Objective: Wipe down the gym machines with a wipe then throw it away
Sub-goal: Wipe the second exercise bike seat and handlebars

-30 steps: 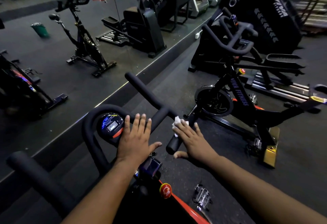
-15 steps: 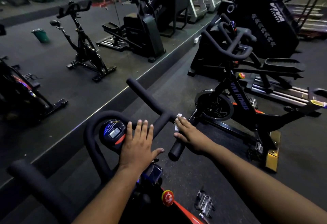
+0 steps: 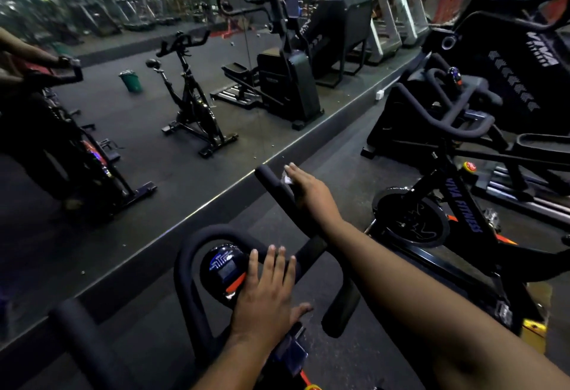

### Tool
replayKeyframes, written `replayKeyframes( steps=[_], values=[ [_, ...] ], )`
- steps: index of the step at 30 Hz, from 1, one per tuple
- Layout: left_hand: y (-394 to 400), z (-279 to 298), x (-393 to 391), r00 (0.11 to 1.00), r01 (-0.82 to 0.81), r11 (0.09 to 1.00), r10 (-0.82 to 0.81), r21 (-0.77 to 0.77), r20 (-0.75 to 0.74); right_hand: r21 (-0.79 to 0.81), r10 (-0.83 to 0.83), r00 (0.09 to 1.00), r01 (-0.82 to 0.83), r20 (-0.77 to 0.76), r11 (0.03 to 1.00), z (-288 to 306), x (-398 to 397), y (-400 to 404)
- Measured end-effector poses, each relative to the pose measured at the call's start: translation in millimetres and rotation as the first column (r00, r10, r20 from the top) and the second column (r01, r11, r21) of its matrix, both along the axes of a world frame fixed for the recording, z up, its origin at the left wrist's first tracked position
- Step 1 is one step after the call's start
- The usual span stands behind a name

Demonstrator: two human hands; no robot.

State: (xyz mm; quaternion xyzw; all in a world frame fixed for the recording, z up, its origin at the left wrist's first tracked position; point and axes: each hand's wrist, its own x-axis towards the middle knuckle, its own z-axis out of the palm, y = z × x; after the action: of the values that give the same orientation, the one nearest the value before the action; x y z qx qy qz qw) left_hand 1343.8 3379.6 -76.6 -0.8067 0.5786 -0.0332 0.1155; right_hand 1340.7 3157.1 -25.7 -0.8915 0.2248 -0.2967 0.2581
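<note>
I stand at a black spin bike whose handlebar (image 3: 185,254) loops around a small lit console (image 3: 222,269). My left hand (image 3: 268,300) rests flat on the middle of the bar beside the console, fingers straight. My right hand (image 3: 311,192) lies on the long right horn of the bar, near its far end (image 3: 265,175). It presses a small white wipe (image 3: 287,178) against the foam with its fingers stretched along the bar. Only a corner of the wipe shows under the fingers.
A second black spin bike (image 3: 456,204) stands to the right, with a large black machine (image 3: 524,59) behind it. A wall mirror on the left shows a bike (image 3: 191,106), a stepper and a green bin (image 3: 131,81). A low ledge (image 3: 216,201) runs along the mirror's foot.
My right hand has slid the wipe from the near grip end up the horn toward its far end. My left hand has stayed on the bar by the console.
</note>
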Motion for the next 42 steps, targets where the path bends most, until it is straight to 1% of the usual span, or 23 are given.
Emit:
replayKeyframes(
  steps=[1, 3, 4, 6, 9, 11, 16, 20, 23, 24, 25, 27, 28, 29, 31, 33, 36, 38, 40, 42],
  values=[
    [-0.9, 0.7, 0.9, 1.0, 0.007, 1.0, -0.007, -0.006, -0.02, 0.01, 0.037, 0.999, -0.037, -0.011, 0.999, 1.0, 19.3, -1.9],
    [-1.6, 2.4, 0.6, 0.999, 0.017, 1.0, -0.018, -0.006, -0.031, 0.002, 0.119, 0.988, -0.119, -0.095, 0.993, -5.5, 48.8, 0.3],
    [-2.3, 3.2, 0.1, 1.0, 0.016, 1.0, -0.016, 0.0, -0.022, -0.029, 0.137, 0.979, -0.143, -0.149, 0.989, -12.2, 59.6, 2.2],
    [-4.4, 1.9, 2.7, 1.0, -0.002, 1.0, 0.002, 0.017, -0.005, -0.113, 0.114, 0.968, -0.142, -0.224, 0.983, -26.9, 75.4, 3.0],
    [-6.4, -2.2, 7.3, 1.0, -0.009, 0.999, 0.008, 0.034, 0.017, -0.199, 0.045, 0.978, -0.086, -0.204, 0.976, -35.1, 80.7, 3.4],
    [-6.4, -3.4, 6.9, 1.0, -0.015, 0.999, 0.015, 0.04, 0.017, -0.22, 0.037, 0.982, -0.079, -0.187, 0.972, -33.9, 78.7, 3.8],
    [-3.9, -3.8, 9.0, 0.999, -0.048, 0.999, 0.048, 0.007, 0.018, -0.139, -0.013, 0.972, -0.021, -0.236, 0.99, -35.0, 53.7, 5.7],
    [-3.1, -7.7, 7.9, 0.998, -0.042, 0.999, 0.043, -0.028, 0.044, -0.121, -0.05, 0.913, 0.0, -0.406, 0.993, -60.2, 7.2, 3.1],
    [-2.3, -8.4, 8.6, 0.998, -0.048, 0.998, 0.049, -0.04, 0.033, -0.103, 0.016, 0.845, -0.085, -0.535, 0.991, -69.9, -26.5, -2.3],
    [-3.1, -8.4, 8.8, 0.998, -0.046, 0.998, 0.047, -0.044, 0.035, -0.095, 0.03, 0.85, -0.093, -0.527, 0.991, -67.3, -30.4, -6.2],
    [-3.6, -8.5, 9.0, 0.998, -0.044, 0.998, 0.045, -0.042, 0.032, -0.081, 0.027, 0.874, -0.076, -0.485, 0.994, -60.2, -27.5, -10.1],
    [-5.1, -8.3, 7.1, 0.999, -0.034, 0.999, 0.034, -0.025, 0.019, -0.064, 0.009, 0.942, -0.032, -0.334, 0.997, -42.2, -10.5, -16.8],
    [-5.4, -7.6, 6.5, 0.999, -0.032, 0.999, 0.032, -0.017, 0.015, -0.048, 0.023, 0.962, -0.037, -0.271, 0.998, -34.1, 3.3, -18.2],
    [-5.6, -7.1, 5.7, 0.999, -0.032, 0.999, 0.032, -0.011, 0.005, -0.014, 0.054, 0.969, -0.059, -0.241, 0.998, -27.6, 18.2, -17.7],
    [-5.6, -4.2, 5.2, 0.999, -0.032, 0.999, 0.032, 0.009, -0.018, 0.092, 0.098, 0.967, -0.079, -0.233, 0.993, -22.6, 46.0, -10.8],
    [-6.3, -3.4, 5.4, 0.999, -0.032, 0.999, 0.032, 0.021, -0.019, 0.163, 0.05, 0.97, -0.011, -0.239, 0.987, -25.9, 59.6, -0.6],
    [-5.8, -4.3, 8.7, 0.999, -0.042, 0.999, 0.042, 0.008, -0.019, 0.127, -0.027, 0.98, 0.053, -0.195, 0.99, -32.5, 46.6, 8.2],
    [-4.9, -6.5, 10.2, 0.999, -0.046, 0.999, 0.046, -0.012, -0.013, 0.074, -0.033, 0.971, 0.052, -0.237, 0.996, -39.1, 27.6, 4.8],
    [-3.0, -10.2, 9.2, 0.999, -0.037, 0.999, 0.038, -0.023, 0.014, -0.003, -0.047, 0.932, 0.049, -0.359, 0.999, -51.2, 7.3, -0.5],
    [-2.7, -11.7, 9.0, 0.999, -0.035, 0.999, 0.036, -0.038, 0.037, -0.015, -0.029, 0.885, 0.025, -0.466, 1.0, -61.5, -15.3, -5.4]
  ],
)
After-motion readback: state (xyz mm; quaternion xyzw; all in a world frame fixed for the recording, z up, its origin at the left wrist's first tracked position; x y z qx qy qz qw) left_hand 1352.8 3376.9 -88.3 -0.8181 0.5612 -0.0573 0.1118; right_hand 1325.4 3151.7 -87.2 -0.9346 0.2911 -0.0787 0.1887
